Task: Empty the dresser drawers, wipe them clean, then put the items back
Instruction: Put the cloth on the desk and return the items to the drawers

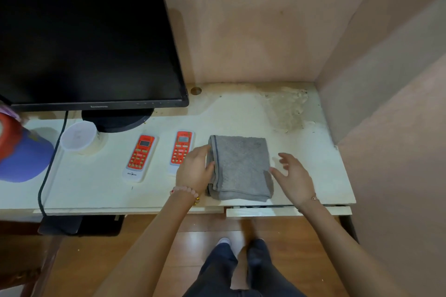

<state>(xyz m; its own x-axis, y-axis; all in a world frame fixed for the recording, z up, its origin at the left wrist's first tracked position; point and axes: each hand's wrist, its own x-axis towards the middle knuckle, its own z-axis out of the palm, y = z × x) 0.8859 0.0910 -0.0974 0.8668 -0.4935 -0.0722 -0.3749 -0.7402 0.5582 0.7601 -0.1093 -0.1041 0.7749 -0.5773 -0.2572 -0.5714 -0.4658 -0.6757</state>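
Note:
A folded grey towel [241,166] lies flat on the white desk top [313,152], near the front edge. My left hand [194,171] is against the towel's left edge, its fingers curled round the folded layers. My right hand [293,175] hovers just right of the towel with fingers spread and relaxed, holding nothing. Two orange and white remotes lie left of the towel: one [140,157] further left, the other [181,149] partly behind my left hand. Under the desk front a white drawer [260,211] sits slightly pulled out.
A black monitor [84,38] on a round stand fills the back left. A clear plastic cup [78,136] stands by the stand, and a black cable [52,164] runs off the front edge. A purple and red object [21,152] sits far left. Walls close the right side.

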